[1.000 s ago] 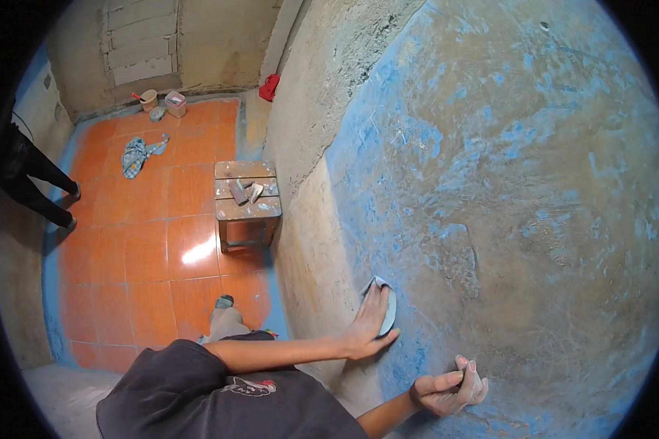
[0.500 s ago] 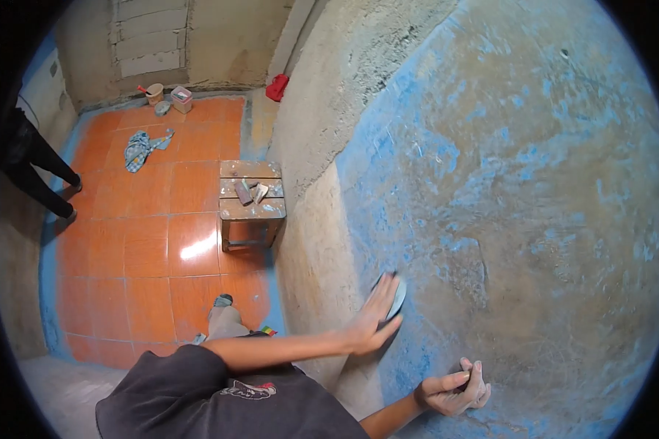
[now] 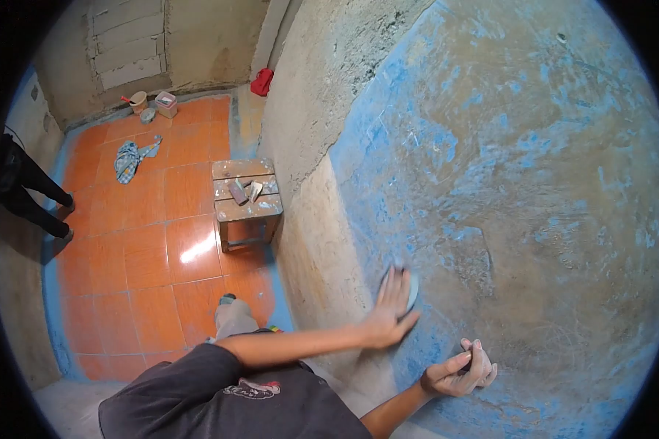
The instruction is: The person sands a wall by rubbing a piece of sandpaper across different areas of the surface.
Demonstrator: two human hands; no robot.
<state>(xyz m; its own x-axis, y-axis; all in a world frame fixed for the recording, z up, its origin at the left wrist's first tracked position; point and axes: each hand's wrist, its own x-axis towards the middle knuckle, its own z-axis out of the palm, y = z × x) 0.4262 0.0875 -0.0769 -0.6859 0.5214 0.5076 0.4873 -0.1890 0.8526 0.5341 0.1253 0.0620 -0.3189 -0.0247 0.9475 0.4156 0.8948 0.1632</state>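
The pad (image 3: 414, 290) is pinned to the near part of the wall (image 3: 527, 256) under the flattened left hand (image 3: 389, 318). Grip could get lost if an edge is snagged by flaky paint. Right hand (image 3: 460, 372) is curled; anything pinched can't be made out.

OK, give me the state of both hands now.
Left hand: holding the pad flat to the wall.
Right hand: fingers curled; whether it holds anything cannot be told.
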